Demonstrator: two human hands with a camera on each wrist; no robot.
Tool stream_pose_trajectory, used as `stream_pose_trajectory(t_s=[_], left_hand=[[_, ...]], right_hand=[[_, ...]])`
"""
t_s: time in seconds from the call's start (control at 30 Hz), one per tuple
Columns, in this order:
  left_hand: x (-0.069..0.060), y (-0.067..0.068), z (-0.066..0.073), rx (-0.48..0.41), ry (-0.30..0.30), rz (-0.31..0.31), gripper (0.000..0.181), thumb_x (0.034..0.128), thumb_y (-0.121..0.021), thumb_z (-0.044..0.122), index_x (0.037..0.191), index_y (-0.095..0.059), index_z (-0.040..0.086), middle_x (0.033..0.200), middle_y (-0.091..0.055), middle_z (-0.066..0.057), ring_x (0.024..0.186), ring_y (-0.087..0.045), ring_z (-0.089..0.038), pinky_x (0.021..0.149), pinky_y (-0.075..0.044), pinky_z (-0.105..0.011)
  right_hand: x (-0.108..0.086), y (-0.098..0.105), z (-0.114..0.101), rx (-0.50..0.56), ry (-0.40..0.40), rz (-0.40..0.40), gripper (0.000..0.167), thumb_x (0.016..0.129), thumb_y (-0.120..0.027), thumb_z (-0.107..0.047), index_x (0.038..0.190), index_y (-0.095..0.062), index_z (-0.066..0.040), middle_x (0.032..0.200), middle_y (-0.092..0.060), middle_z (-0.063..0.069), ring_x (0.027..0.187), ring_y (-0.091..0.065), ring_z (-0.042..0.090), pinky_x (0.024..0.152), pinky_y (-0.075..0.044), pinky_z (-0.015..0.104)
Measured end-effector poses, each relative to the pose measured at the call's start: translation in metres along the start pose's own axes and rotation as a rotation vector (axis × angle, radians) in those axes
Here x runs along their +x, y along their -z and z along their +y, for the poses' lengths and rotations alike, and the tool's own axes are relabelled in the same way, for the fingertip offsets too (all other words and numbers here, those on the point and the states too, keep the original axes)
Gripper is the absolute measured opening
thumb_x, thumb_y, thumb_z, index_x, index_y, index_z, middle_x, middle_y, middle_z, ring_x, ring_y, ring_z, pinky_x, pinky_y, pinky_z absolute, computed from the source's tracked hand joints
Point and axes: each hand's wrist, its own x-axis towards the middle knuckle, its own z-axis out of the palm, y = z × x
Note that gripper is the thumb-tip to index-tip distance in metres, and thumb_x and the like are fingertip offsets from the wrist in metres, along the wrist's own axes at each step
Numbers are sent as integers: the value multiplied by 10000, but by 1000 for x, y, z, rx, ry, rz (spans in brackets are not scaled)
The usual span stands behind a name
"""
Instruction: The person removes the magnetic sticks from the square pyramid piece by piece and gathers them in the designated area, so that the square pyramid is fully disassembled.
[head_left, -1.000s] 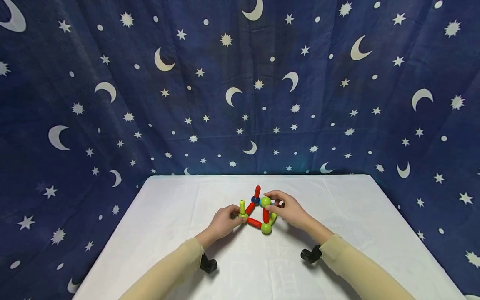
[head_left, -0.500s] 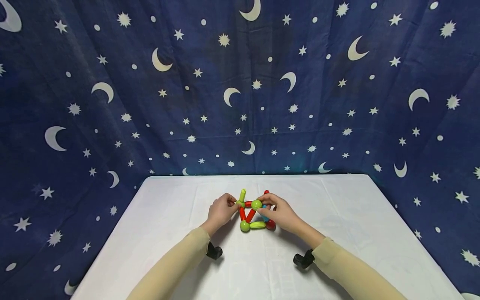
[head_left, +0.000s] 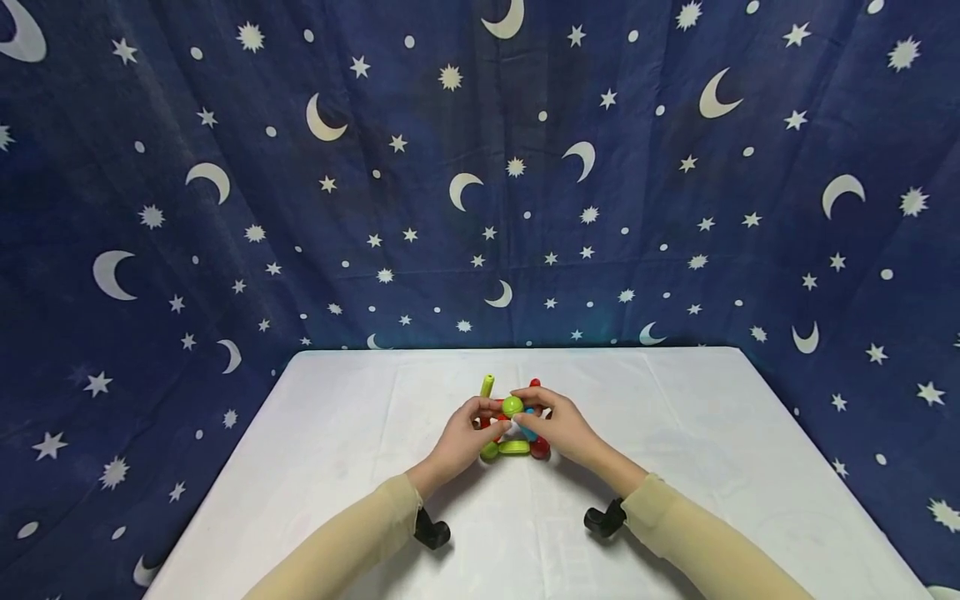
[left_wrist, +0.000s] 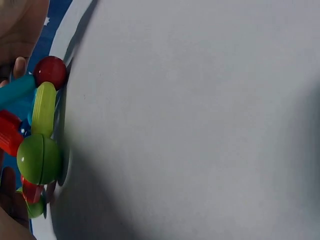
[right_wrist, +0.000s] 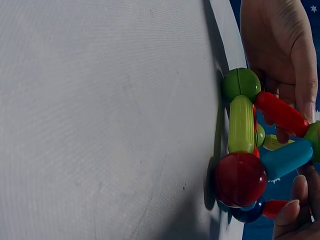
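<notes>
A frame of coloured rods and balls stands on the table. My right hand [head_left: 566, 425] pinches its raised green ball [head_left: 512, 406] between thumb and fingers. From the left, my left hand [head_left: 457, 437] closes its thumb and fingers round a red rod [right_wrist: 281, 114] beside that ball. A light-blue rod [right_wrist: 287, 159] slopes from the raised ball to a dark red ball [head_left: 539, 448]. Low at the front, a yellow-green rod [head_left: 514, 447] joins this to another green ball [head_left: 489, 451]. Behind, a yellow-green rod [head_left: 487, 386] and a red rod [head_left: 535, 383] point upward.
White cloth [head_left: 600, 542] covers the table. Dark blue fabric [head_left: 420, 308] with moons and stars hangs behind and along both sides. Black devices [head_left: 432, 530] are worn at both wrists.
The frame has turned and shifted slightly left since the earliest view. My left hand has let go of the back-left green ball and moved right, closer to the raised ball. My right hand keeps its pinch.
</notes>
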Motion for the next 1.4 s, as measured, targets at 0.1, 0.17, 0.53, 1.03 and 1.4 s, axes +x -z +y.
stream_pose_trajectory(t_s=[0.1,0.17,0.53,1.03,1.4], left_hand=[[0,-3,-1,-36,1,19,329,959,-748,291,1204,-636,102,1076,-694,-24,972,-644,-206,810,-484,-307],[1,-4,-2,-62,-2,28,321,959,-749,264,1201,-639,85,1064,-691,-40,949,-650,-204,799,-496,-291],[1,-5,2,-86,38,11,210,963,-743,235,1073,-680,68,957,-670,-39,839,-655,-172,699,-524,-263],[0,0,3,-1,19,22,188,973,-727,283,1047,-695,113,926,-683,-6,892,-604,-183,758,-484,-314],[-8,18,2,75,11,39,262,997,-687,305,1191,-741,137,1035,-700,30,986,-596,-183,850,-467,-368]], right_hand=[[0,0,0,5,-7,3,419,950,-757,-306,1336,-666,-168,1124,-692,-33,941,-547,217,693,-450,305],[0,0,-1,5,-6,9,394,951,-756,-303,1317,-678,-179,1123,-689,-31,940,-547,214,697,-452,313],[1,1,-6,-9,-36,25,365,928,-781,-312,1271,-696,-219,1081,-700,-50,950,-552,223,718,-460,321],[-1,2,-7,-5,-35,27,340,937,-771,-308,1254,-693,-215,1055,-685,-47,934,-544,221,684,-444,316],[-10,18,-2,-34,-3,53,438,953,-752,-306,1364,-641,-204,1142,-654,3,903,-539,236,621,-464,303]])
